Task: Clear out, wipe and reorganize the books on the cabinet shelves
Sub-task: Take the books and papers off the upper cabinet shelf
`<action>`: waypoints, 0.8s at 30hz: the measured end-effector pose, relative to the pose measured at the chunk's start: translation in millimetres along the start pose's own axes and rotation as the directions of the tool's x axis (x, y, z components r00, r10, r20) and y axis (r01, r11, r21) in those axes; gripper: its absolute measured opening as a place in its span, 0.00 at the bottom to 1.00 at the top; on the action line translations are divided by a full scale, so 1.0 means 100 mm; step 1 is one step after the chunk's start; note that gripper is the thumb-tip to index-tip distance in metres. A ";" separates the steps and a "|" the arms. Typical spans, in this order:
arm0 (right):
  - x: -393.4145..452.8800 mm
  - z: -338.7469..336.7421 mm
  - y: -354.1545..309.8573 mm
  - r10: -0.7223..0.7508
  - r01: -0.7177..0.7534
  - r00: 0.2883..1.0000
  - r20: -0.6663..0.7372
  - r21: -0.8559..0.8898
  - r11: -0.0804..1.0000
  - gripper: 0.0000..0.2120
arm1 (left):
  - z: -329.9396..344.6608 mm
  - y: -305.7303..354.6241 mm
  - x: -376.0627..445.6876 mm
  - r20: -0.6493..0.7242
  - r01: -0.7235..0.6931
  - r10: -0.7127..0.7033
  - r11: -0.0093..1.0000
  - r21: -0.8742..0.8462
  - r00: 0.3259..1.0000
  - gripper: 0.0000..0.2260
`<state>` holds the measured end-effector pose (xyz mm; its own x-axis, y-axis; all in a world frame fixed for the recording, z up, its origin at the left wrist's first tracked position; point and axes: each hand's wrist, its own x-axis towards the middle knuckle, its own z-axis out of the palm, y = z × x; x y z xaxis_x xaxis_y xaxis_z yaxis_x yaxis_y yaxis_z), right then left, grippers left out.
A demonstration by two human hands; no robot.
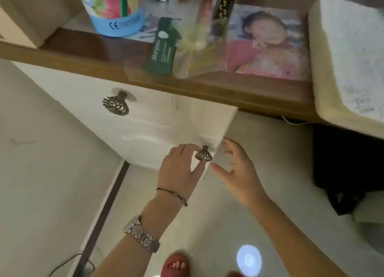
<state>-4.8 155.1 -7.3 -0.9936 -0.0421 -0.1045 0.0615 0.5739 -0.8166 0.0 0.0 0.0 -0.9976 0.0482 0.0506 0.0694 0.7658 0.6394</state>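
I look down on a white cabinet (149, 119) with a brown wooden top (87, 48). My left hand (180, 168) pinches the lower metal knob (204, 155) of the cabinet door between thumb and fingers. My right hand (236, 168) hovers just right of that knob, beside the door's edge, with fingers spread and holding nothing. A second metal knob (116, 104) sits higher up on the left of the cabinet front. The shelves and their books are hidden behind the door.
On the top lie a photo print (268, 44), a green Storymix packet (164, 48), a clear plastic bag (195, 42) and a blue-rimmed tub (116, 11). A cream cushion (349, 58) overhangs at right, above a black bag (342, 162). A cable (68, 262) lies on the floor.
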 end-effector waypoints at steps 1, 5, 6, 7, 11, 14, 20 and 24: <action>0.03 0.07 0.05 0.002 0.000 0.999 -0.039 0.053 0.999 0.31 | 0.07 -0.05 0.02 -0.052 -0.046 0.044 0.999 -0.023 0.998 0.19; 0.17 0.28 0.26 -0.108 0.136 0.979 -0.172 0.161 0.977 0.33 | 0.40 -0.20 0.16 -0.225 -0.199 0.171 0.974 -0.109 0.959 0.13; 0.18 0.32 0.33 -0.154 0.189 0.969 -0.195 0.173 0.967 0.33 | 0.49 -0.23 0.18 -0.273 -0.248 0.207 0.961 -0.123 0.939 0.11; 0.21 0.35 0.41 -0.220 0.260 0.949 -0.226 0.164 0.952 0.34 | 0.56 -0.27 0.21 -0.331 -0.297 0.238 0.945 -0.139 0.913 0.09; 0.32 0.53 0.74 -0.448 0.489 0.840 -0.305 0.069 0.869 0.40 | 0.75 -0.32 0.26 -0.533 -0.460 0.323 0.876 -0.144 0.782 0.04; 0.43 0.70 0.95 -0.569 0.616 0.753 -0.331 0.050 0.786 0.43 | 0.82 -0.35 0.25 -0.617 -0.534 0.364 0.838 -0.111 0.698 0.04; 0.52 0.85 1.17 -0.670 0.713 0.659 -0.342 -0.001 0.702 0.46 | 0.89 -0.49 0.06 -0.653 -0.594 0.378 0.793 -0.137 0.656 0.02; 0.41 0.82 1.15 -0.675 0.712 0.694 -0.252 0.096 0.696 0.47 | 0.90 -0.51 -0.04 -0.642 -0.574 0.361 0.804 -0.154 0.677 0.04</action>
<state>-30.4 152.2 -152.0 -0.7544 -0.2107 0.6217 -0.6555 0.2910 -0.6969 0.0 18.4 -101.5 -0.6451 -0.1028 0.7571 0.6299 0.4894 0.6031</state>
